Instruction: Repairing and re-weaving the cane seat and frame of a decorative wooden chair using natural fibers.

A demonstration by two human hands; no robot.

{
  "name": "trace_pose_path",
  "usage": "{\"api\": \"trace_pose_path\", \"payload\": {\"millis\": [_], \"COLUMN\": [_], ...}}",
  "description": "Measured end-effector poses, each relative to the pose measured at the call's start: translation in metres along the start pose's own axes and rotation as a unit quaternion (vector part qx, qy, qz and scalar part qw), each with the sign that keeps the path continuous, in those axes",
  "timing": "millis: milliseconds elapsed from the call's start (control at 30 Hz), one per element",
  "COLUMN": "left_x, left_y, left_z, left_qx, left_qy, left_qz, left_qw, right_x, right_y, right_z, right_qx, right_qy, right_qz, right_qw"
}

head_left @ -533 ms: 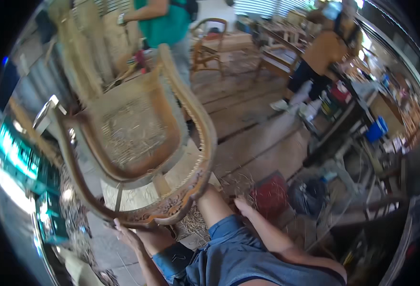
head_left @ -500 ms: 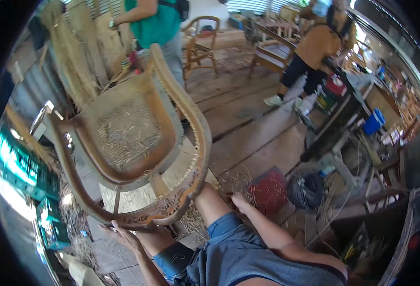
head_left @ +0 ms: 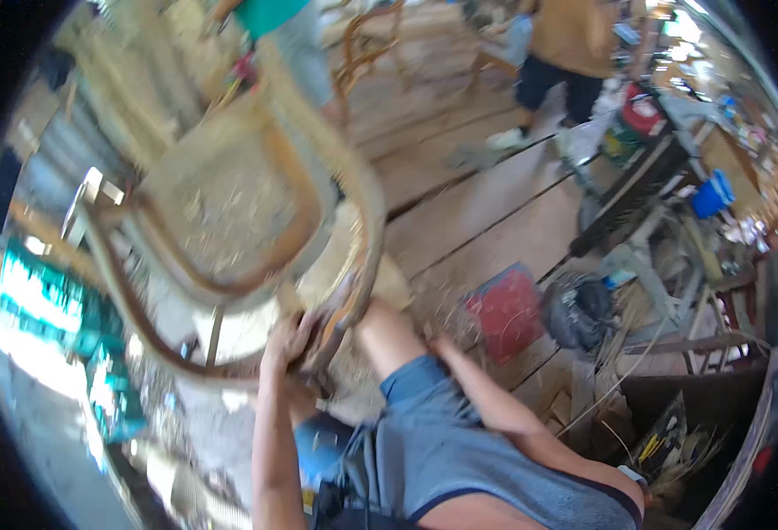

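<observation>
A wooden armchair frame with a woven cane seat stands tilted before my knees. Strands of cane litter the seat, and rough cane ends line the inner edge of the curved rail. My left hand reaches over the carved part of the near rail, its fingers bent onto the wood, somewhat blurred. Beside my right knee is my right hand, apart from the chair. Its fingers are smeared and partly hidden, so what they hold, if anything, does not show.
To the right lie a red flat piece and a black plastic bundle. A blue container stands farther back amid clutter. Green crates are at left. Two people stand beyond the chair on the plank floor.
My left hand has moved from the rail's lower left edge up and right onto its carved middle. The right hand has drawn slightly closer to my knee. The whole view has shifted.
</observation>
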State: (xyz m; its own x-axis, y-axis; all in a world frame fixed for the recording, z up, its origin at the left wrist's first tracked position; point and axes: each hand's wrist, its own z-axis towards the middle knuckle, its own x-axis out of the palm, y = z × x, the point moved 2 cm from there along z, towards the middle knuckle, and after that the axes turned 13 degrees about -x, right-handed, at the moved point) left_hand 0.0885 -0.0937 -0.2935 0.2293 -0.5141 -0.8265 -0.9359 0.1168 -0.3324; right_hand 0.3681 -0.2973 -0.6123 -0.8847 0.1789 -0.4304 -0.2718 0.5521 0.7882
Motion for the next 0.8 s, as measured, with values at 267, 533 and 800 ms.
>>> {"api": "trace_pose_path", "payload": {"millis": [267, 533, 800], "left_x": [0.002, 0.005, 0.008], "left_y": [0.023, 0.026, 0.026], "left_z": [0.007, -0.001, -0.014], "left_qx": [0.08, 0.065, 0.078], "left_qy": [-0.169, -0.158, -0.183], "left_qz": [-0.092, -0.114, -0.091], "left_qw": [0.978, 0.979, 0.976], "right_x": [-0.037, -0.057, -0.065], "right_y": [-0.011, -0.024, -0.058], "right_z": [-0.063, -0.089, -0.078], "right_qx": [0.053, 0.011, 0.052], "right_qy": [0.036, 0.075, 0.033], "right_qz": [0.361, 0.165, 0.311], "right_qw": [0.93, 0.983, 0.948]}}
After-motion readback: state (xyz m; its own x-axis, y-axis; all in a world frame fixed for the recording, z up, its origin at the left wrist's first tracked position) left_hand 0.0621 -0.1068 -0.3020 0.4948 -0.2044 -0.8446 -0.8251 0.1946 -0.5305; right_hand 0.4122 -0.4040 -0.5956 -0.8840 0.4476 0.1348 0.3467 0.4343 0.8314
